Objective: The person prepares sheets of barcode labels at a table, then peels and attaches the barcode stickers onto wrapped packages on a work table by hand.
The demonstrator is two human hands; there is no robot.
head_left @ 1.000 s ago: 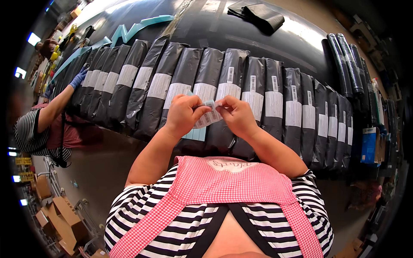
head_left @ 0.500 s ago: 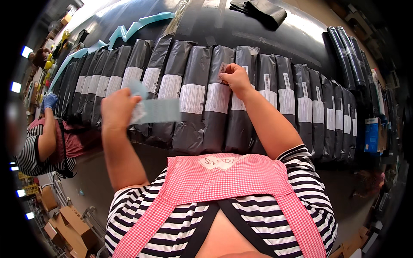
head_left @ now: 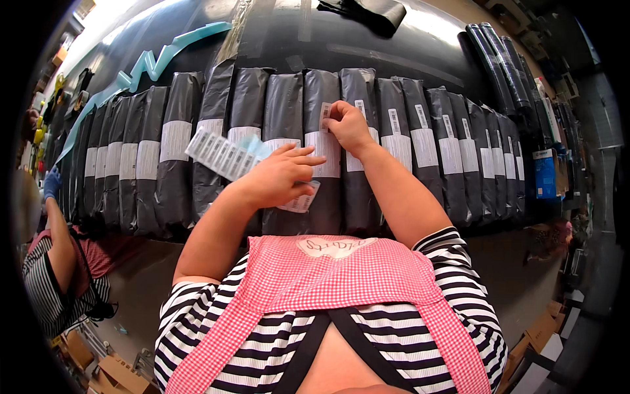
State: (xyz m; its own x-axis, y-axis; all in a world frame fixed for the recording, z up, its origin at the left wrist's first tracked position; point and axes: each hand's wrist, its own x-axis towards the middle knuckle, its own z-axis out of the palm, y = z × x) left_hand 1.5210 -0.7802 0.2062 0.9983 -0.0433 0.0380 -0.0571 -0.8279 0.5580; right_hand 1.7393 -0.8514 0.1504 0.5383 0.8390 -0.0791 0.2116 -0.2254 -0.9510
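Black plastic-wrapped packages (head_left: 285, 98) stand in a long row, most with a white printed label round the middle. My right hand (head_left: 349, 130) is closed in a pinch on a narrow barcode label (head_left: 325, 113), which lies against the upper part of one package (head_left: 321, 87). Just to the left, my left hand (head_left: 281, 176) holds a strip of barcode labels (head_left: 223, 155) with pale blue backing. Its fingers stretch toward the right hand, and part of the strip shows below them. Packages to the right carry similar upright barcode labels (head_left: 394, 121).
A folded pale blue strip (head_left: 149, 64) trails over the dark table (head_left: 282, 39) behind the row. Folded black plastic (head_left: 367, 13) lies at the back, black rolls (head_left: 502, 62) at the far right beside a blue box (head_left: 546, 174). A co-worker's blue-gloved hand (head_left: 52, 182) is at far left.
My left hand has swung right, bringing the label strip in beside the right hand. The right hand stays at the same package's barcode label. The view has shifted slightly.
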